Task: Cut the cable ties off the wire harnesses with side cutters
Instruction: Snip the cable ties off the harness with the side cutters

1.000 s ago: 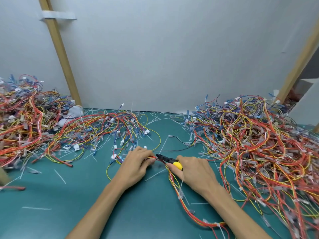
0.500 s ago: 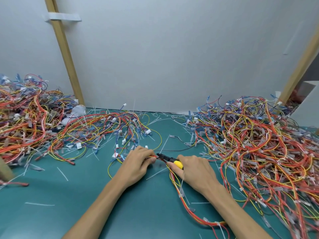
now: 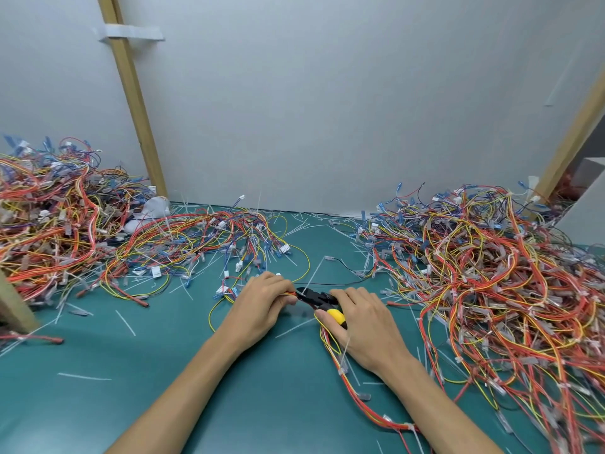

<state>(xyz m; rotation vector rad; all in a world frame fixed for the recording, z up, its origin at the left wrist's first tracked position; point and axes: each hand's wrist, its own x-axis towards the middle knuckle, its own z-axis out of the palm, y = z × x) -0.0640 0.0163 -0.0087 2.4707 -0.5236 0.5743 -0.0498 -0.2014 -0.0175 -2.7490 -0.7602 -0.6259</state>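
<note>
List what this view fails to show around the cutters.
Head view only:
- Any tie at the tip of the side cutters: too small, behind fingers of the left hand.
- Handles: mostly under the right hand.
- Harness: runs off the bottom edge.
- Left pile: cut by the left edge.

A plain pale grey wall [image 3: 327, 109] rises behind the teal counter [image 3: 98, 404]. A wooden post [image 3: 131, 103] slants across its left part, crossed by a strip of white tape [image 3: 131, 33]. A second post [image 3: 569, 139] slants at the right edge.
</note>
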